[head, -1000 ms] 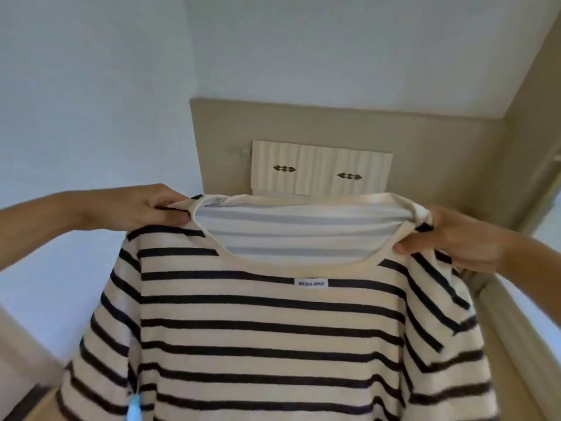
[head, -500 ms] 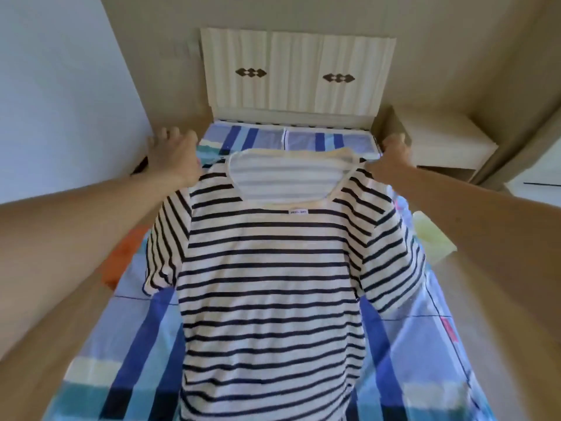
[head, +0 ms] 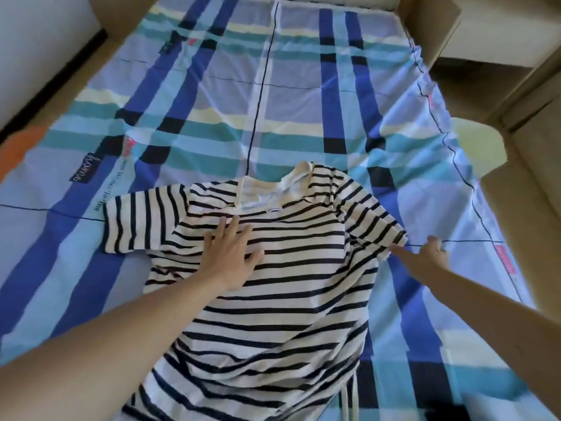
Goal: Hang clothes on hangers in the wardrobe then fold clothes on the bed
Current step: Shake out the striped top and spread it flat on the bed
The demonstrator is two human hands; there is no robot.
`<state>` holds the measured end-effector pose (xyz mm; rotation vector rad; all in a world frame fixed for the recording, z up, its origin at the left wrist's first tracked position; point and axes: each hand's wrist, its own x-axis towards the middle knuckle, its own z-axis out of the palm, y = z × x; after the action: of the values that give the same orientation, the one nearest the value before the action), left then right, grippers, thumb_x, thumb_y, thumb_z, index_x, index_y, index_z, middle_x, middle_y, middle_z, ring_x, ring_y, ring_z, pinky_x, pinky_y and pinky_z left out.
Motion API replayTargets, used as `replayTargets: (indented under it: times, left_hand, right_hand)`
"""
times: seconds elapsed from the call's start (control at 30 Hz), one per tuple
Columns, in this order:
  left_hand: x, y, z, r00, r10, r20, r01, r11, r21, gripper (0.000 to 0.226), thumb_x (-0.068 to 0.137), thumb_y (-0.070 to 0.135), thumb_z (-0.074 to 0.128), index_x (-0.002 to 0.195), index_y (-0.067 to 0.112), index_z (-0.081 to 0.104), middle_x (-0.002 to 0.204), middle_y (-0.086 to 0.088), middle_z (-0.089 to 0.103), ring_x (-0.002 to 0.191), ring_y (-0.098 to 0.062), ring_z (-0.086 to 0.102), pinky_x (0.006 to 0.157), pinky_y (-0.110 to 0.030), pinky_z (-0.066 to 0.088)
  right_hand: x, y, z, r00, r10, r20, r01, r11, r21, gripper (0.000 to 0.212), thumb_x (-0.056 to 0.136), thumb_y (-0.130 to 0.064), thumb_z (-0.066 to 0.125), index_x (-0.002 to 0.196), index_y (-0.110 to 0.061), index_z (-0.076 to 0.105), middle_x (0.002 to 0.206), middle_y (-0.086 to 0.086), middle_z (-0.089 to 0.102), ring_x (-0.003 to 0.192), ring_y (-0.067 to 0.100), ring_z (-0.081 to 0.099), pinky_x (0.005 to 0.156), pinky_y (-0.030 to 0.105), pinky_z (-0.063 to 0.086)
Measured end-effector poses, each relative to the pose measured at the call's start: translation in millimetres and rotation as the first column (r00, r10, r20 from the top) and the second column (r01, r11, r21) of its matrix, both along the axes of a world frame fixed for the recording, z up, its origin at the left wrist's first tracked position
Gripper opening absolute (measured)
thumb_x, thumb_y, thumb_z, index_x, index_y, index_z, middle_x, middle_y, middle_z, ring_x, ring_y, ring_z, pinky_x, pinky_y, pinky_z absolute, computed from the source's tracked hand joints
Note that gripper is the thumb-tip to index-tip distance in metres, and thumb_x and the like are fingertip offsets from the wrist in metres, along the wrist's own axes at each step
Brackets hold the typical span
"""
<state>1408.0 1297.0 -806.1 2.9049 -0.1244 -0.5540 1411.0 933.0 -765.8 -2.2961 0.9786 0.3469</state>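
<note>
A cream T-shirt with black stripes (head: pixel 288 268) lies rumpled on the bed (head: pixel 258 95), neck pointing away from me. Its left sleeve is spread flat; its right sleeve is bunched near the shoulder. My left hand (head: pixel 233 256) rests flat on the chest of the shirt with straight, spread fingers. My right hand (head: pixel 425 253) reaches to the tip of the right sleeve and pinches its edge just above the sheet.
The bed has a blue, teal and white checked sheet. An orange cloth (head: pixel 18 147) shows at the left edge. A pale yellow item (head: pixel 476 147) lies off the bed's right side, and a beige nightstand (head: pixel 485 28) stands at the top right.
The shirt, held up by both shoulders before, now lies on the bed. My left hand let go and presses on its chest; my right hand moved to the right sleeve.
</note>
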Motion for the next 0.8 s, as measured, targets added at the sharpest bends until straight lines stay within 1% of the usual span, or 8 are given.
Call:
replayTargets:
  times: [0.13, 0.2, 0.27, 0.4, 0.5, 0.6, 0.7, 0.8]
  left_hand:
    - [9, -16, -45, 0.996, 0.057, 0.07, -0.053, 0.997, -0.06, 0.065, 0.1, 0.062, 0.02, 0.156, 0.03, 0.026, 0.168, -0.003, 0.009, 0.155, -0.029, -0.002, 0.124, -0.054, 0.009]
    - [19, -15, -49, 0.961, 0.096, 0.261, -0.065, 0.99, -0.123, 0.062, 0.099, 0.056, 0.017, 0.142, 0.024, 0.049, 0.157, -0.004, 0.037, 0.147, -0.031, 0.027, 0.117, -0.052, 0.028]
    - [38, -10, -51, 0.929, 0.125, 0.349, -0.081, 0.987, -0.14, 0.053, 0.099, 0.046, 0.026, 0.134, 0.017, 0.054, 0.148, -0.005, 0.046, 0.136, -0.031, 0.041, 0.109, -0.052, 0.038]
    - [115, 12, -60, 0.97, 0.132, 0.205, -0.147, 0.987, 0.061, 0.054, 0.096, 0.043, 0.046, 0.146, 0.024, 0.039, 0.161, -0.007, 0.024, 0.147, -0.035, 0.022, 0.114, -0.06, 0.027]
    - [151, 16, -53, 0.988, 0.095, 0.122, -0.107, 0.99, 0.095, 0.062, 0.095, 0.041, 0.056, 0.15, 0.025, 0.033, 0.163, -0.011, 0.019, 0.15, -0.038, 0.014, 0.116, -0.063, 0.021]
    - [110, 6, -39, 0.96, 0.039, 0.277, -0.052, 0.998, 0.04, 0.066, 0.094, 0.028, 0.057, 0.152, 0.013, 0.029, 0.165, -0.015, 0.012, 0.152, -0.038, 0.009, 0.121, -0.057, 0.014]
    - [7, 2, -29, 0.954, -0.178, 0.242, 0.204, 0.975, -0.084, 0.065, 0.098, 0.035, 0.052, 0.153, 0.009, 0.028, 0.167, -0.013, 0.008, 0.154, -0.033, 0.003, 0.124, -0.054, 0.009]
    - [-94, 29, -22, 0.962, -0.161, 0.219, 0.197, 0.969, -0.153, 0.063, 0.1, 0.043, 0.045, 0.153, 0.012, 0.03, 0.165, -0.01, 0.015, 0.154, -0.031, 0.011, 0.123, -0.055, 0.014]
  right_hand:
    - [13, -15, -37, 0.995, 0.012, 0.1, -0.018, 0.998, 0.06, 0.089, 0.088, -0.046, 0.071, 0.153, -0.008, 0.023, 0.142, 0.011, 0.043, 0.132, 0.035, 0.046, 0.1, 0.04, 0.04]
    - [29, -17, -47, 0.992, -0.033, 0.12, 0.01, 0.982, 0.187, 0.083, 0.081, -0.057, 0.072, 0.141, -0.01, 0.042, 0.118, 0.005, 0.055, 0.109, 0.032, 0.06, 0.085, 0.039, 0.047]
    - [44, -18, -56, 0.987, -0.1, 0.124, 0.044, 0.922, 0.386, 0.068, 0.071, -0.066, 0.073, 0.112, -0.013, 0.061, 0.093, 0.007, 0.067, 0.075, 0.026, 0.064, 0.064, 0.035, 0.05]
    - [59, -19, -78, 0.968, -0.2, 0.15, 0.07, 0.793, 0.605, 0.04, 0.082, -0.051, 0.073, 0.103, -0.018, 0.069, 0.086, 0.006, 0.074, 0.059, 0.017, 0.067, 0.052, 0.026, 0.049]
    - [54, -22, -98, 0.956, -0.204, 0.212, 0.038, 0.801, 0.598, 0.057, 0.067, -0.038, 0.084, 0.116, -0.013, 0.065, 0.104, 0.012, 0.075, 0.083, 0.022, 0.075, 0.074, 0.035, 0.06]
    - [50, -20, -101, 0.957, -0.191, 0.217, 0.019, 0.79, 0.613, 0.079, 0.051, -0.043, 0.089, 0.12, -0.017, 0.062, 0.108, 0.007, 0.075, 0.095, 0.023, 0.074, 0.084, 0.039, 0.06]
    - [59, -34, -107, 0.948, -0.243, 0.207, 0.049, 0.752, 0.657, 0.096, 0.038, -0.055, 0.092, 0.123, -0.023, 0.062, 0.11, 0.005, 0.075, 0.098, 0.024, 0.073, 0.084, 0.042, 0.06]
    - [35, -19, -97, 0.896, -0.417, 0.154, 0.205, 0.695, 0.689, 0.091, 0.045, -0.056, 0.086, 0.126, -0.023, 0.059, 0.095, 0.0, 0.074, 0.075, 0.02, 0.073, 0.064, 0.031, 0.059]
